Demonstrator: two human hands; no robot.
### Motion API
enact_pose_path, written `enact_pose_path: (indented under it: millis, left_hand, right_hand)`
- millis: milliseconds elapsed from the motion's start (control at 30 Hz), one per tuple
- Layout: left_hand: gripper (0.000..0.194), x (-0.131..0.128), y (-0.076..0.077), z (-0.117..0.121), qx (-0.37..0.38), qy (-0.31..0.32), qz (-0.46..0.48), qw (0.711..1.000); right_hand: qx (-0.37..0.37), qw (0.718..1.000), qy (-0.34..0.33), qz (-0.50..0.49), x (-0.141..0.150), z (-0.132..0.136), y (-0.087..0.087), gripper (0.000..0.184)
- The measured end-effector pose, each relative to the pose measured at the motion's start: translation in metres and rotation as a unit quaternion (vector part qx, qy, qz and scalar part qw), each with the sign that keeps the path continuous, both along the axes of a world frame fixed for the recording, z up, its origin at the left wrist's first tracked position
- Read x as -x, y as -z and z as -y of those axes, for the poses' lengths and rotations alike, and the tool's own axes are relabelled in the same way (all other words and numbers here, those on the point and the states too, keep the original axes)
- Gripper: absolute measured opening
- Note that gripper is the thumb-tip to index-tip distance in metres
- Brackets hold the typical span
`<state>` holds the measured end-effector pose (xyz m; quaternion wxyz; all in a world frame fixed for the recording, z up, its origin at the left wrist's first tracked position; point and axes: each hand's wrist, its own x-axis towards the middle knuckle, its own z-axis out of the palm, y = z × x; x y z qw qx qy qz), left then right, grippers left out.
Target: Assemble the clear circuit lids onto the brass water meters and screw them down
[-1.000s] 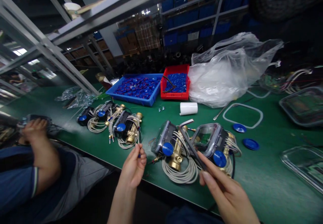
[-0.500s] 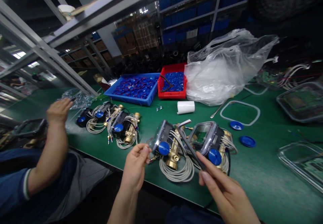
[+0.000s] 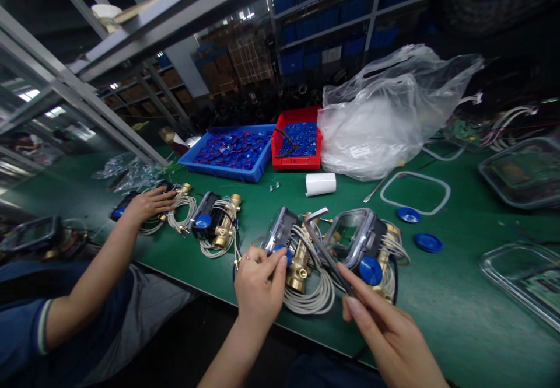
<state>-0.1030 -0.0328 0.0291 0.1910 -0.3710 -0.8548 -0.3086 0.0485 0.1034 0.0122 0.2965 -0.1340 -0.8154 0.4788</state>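
The left hand [image 3: 259, 286] has its fingers pinched on the blue round cap [image 3: 284, 252] on the front of the nearer meter [image 3: 291, 248], a brass-bodied unit with a clear lid and a coil of grey cable [image 3: 312, 294] lying just under that grip. The right hand [image 3: 385, 332] is closed around the long leg of a hex key [image 3: 326, 248], whose bent tip stands above the gap between this meter and the second meter [image 3: 365, 248] just to the right of the grip. That second one already carries its blue cap [image 3: 370, 270], as far as I can tell. Beyond the key's tip lie a white roll [image 3: 321, 184], a loose gasket ring [image 3: 415, 192] and two spare blue caps [image 3: 417, 229]; farther back sit the blue bin [image 3: 262, 169] and red bin [image 3: 275, 157] of caps. Left of the pinching fingers another capped meter [image 3: 216, 224] waits, and a co-worker's hand [image 3: 149, 204] rests on one more. So the pair in front looks capped or nearly so, with the key not yet put to any screw I can see
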Motion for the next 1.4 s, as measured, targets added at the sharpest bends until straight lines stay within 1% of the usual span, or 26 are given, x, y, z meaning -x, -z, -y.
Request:
enact_pose_path:
  millis: [133, 267, 333, 433, 467, 567, 633, 700, 767, 833, 867, 933, 1033, 1100, 1167, 1200, 1267, 1333, 1400]
  left_hand:
    - [0.019, -0.004, -0.001, -0.004, -0.043, -0.039, 0.082, 0.995]
    - [0.012, -0.004, 0.001, -0.009, -0.071, -0.081, 0.131, 0.986]
    - [0.010, -0.004, 0.002, -0.010, -0.076, -0.089, 0.138, 0.983]
    - [0.005, -0.003, 0.003, -0.012, -0.092, -0.106, 0.144, 0.980]
    - [0.005, -0.003, 0.003, -0.012, -0.100, -0.109, 0.144, 0.978]
    - [0.012, -0.002, 0.003, -0.013, -0.110, -0.108, 0.142, 0.978]
    - [0.015, -0.002, 0.004, -0.013, -0.108, -0.104, 0.143, 0.978]
    - [0.016, -0.001, 0.004, -0.012, -0.108, -0.101, 0.147, 0.978]
    - [0.016, -0.001, 0.004, -0.011, -0.114, -0.092, 0.155, 0.977]
    - [0.015, 0.000, 0.004, -0.008, -0.125, -0.081, 0.172, 0.974]
    - [0.015, 0.000, 0.004, -0.006, -0.133, -0.076, 0.189, 0.970]
    - [0.015, 0.002, 0.005, -0.001, -0.168, -0.065, 0.250, 0.951]
    - [0.010, 0.006, 0.009, 0.008, -0.233, -0.063, 0.327, 0.914]
    - [0.006, 0.007, 0.014, 0.014, -0.259, -0.074, 0.334, 0.903]
    - [0.017, 0.006, 0.019, 0.019, -0.264, -0.079, 0.332, 0.902]
    - [0.026, 0.006, 0.021, 0.020, -0.261, -0.081, 0.329, 0.904]
    - [0.042, 0.003, 0.025, 0.020, -0.225, -0.086, 0.309, 0.920]
    - [0.054, 0.002, 0.028, 0.017, -0.145, -0.096, 0.256, 0.951]
    - [0.062, 0.003, 0.030, 0.009, -0.055, -0.119, 0.183, 0.974]
  right_hand:
    - [0.020, 0.998, -0.050, 0.022, 0.011, 0.007, 0.003, 0.038]
    - [0.032, 0.993, -0.102, 0.041, 0.022, 0.013, 0.010, 0.039]
    - [0.018, 0.996, -0.091, 0.019, 0.023, 0.015, 0.015, 0.039]
    - [-0.023, 0.998, -0.051, -0.042, 0.024, 0.019, 0.022, 0.040]
    - [-0.036, 0.997, -0.048, -0.057, 0.024, 0.021, 0.024, 0.041]
    - [-0.061, 0.995, -0.073, -0.039, 0.027, 0.026, 0.029, 0.042]
    - [-0.063, 0.995, -0.078, -0.023, 0.028, 0.028, 0.030, 0.041]
    - [-0.059, 0.995, -0.061, -0.050, 0.029, 0.029, 0.029, 0.044]
    - [-0.069, 0.993, -0.051, -0.084, 0.030, 0.029, 0.028, 0.047]
    - [-0.087, 0.992, -0.060, -0.073, 0.029, 0.029, 0.027, 0.046]
    - [-0.092, 0.992, -0.067, -0.058, 0.029, 0.029, 0.027, 0.046]
    - [-0.088, 0.993, -0.060, -0.045, 0.028, 0.028, 0.025, 0.048]
    - [-0.117, 0.988, -0.032, -0.096, 0.026, 0.028, 0.023, 0.061]
    - [-0.138, 0.986, -0.044, -0.081, 0.025, 0.027, 0.023, 0.058]
    - [-0.124, 0.989, -0.069, -0.035, 0.025, 0.026, 0.022, 0.052]
    - [-0.111, 0.991, -0.074, -0.028, 0.025, 0.025, 0.022, 0.051]
    - [-0.111, 0.990, -0.066, -0.063, 0.026, 0.023, 0.024, 0.055]
    - [-0.139, 0.985, -0.061, -0.081, 0.027, 0.022, 0.026, 0.055]
    - [-0.155, 0.984, -0.074, -0.046, 0.029, 0.019, 0.026, 0.050]
